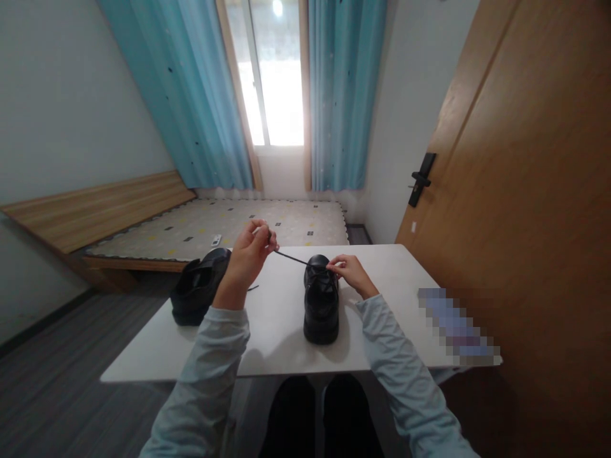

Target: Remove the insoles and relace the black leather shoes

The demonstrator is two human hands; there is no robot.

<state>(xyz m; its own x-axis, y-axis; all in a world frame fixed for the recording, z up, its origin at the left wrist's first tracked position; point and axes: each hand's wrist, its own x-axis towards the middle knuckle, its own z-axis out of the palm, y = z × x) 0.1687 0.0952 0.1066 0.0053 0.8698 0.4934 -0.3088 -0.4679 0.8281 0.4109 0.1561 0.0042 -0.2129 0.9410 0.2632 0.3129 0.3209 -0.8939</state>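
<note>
A black shoe stands on the white table, its heel toward me. My left hand is raised to the left of it, fingers closed on a dark shoelace that runs taut down to the shoe's front part. At the shoe's right side, my right hand pinches at the lacing; what lies between its fingertips is too small to make out. Another black shoe rests on the table's left side, partly behind my left forearm, with a lace end showing to the right of that arm.
The white table has a pixelated flat item near its right edge. Beyond the table is a bed with a small white remote on it. A wooden door stands at the right.
</note>
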